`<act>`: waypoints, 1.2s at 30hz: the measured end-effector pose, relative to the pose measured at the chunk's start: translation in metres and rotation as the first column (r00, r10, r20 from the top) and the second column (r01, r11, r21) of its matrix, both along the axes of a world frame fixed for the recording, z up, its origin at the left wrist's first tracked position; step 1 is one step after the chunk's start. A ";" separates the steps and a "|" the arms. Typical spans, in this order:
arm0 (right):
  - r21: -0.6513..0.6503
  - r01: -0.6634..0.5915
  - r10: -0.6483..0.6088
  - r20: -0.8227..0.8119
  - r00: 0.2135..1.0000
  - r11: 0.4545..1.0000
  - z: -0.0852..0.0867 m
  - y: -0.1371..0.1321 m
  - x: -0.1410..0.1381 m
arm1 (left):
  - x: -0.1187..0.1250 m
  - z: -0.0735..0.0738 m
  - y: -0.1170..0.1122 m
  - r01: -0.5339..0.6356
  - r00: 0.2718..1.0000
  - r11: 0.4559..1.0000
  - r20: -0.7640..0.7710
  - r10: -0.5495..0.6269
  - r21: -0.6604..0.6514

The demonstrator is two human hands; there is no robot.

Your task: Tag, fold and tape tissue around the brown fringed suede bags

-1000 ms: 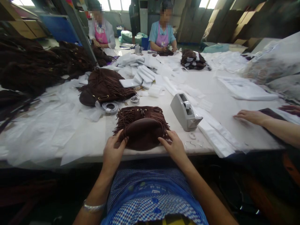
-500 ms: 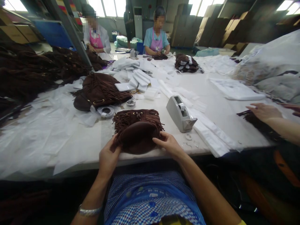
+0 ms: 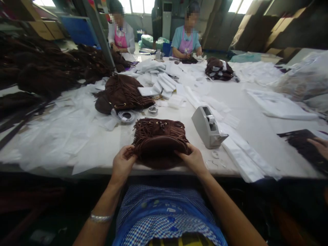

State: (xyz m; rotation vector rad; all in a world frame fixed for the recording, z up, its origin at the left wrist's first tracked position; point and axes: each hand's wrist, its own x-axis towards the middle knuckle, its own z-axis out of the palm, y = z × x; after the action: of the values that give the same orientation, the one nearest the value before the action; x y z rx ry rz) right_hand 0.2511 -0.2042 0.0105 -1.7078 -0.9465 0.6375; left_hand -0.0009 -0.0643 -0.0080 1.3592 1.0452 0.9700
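Brown fringed bag [image 3: 161,131]: in the head view, it lies on the table [image 3: 253,128] between both hands. The left hand's [image 3: 123,163] thumb, earlier over the rounded base, now sits at the near side edge, fingers curled; whether they pinch, I cannot tell. The right hand [image 3: 194,159] stays clamped on the opposite edge, probably the steadier hold.

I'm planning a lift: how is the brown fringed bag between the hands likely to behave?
The brown fringed bag will probably flex, since its material looks suede-like and no stiff frame shows. Its loose fringe splays at both sides, so it may swing or snag. The low, wide shape suggests it won't readily roll.
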 end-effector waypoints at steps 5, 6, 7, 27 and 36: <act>0.008 -0.052 0.051 0.083 0.995 0.999 -0.001 -0.004 -0.002 | -0.002 0.007 -0.005 0.050 0.998 0.999 -0.033 -0.050 -0.010; -0.001 -0.078 0.078 0.092 0.993 0.997 0.000 -0.006 -0.001 | -0.003 0.010 -0.006 0.066 0.997 0.998 -0.027 -0.067 -0.017; -0.013 -0.102 0.103 0.092 0.990 0.995 0.001 -0.007 0.000 | -0.004 0.013 -0.007 0.095 0.995 0.995 -0.012 -0.096 -0.032; 0.123 -0.284 0.310 -0.378 0.872 0.951 0.002 -0.006 0.024 | 0.010 0.013 0.007 0.184 0.974 0.977 0.152 -0.167 -0.103; 0.086 -0.332 0.333 -0.457 0.825 0.939 0.001 -0.010 0.022 | 0.011 0.013 0.010 0.237 0.970 0.963 0.079 -0.228 -0.130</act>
State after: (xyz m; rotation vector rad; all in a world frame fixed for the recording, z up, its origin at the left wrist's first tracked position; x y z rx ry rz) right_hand 0.2735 -0.2143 0.0116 -1.2973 -0.8947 1.2189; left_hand 0.0101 -0.0547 0.0055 1.2952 0.8661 0.7473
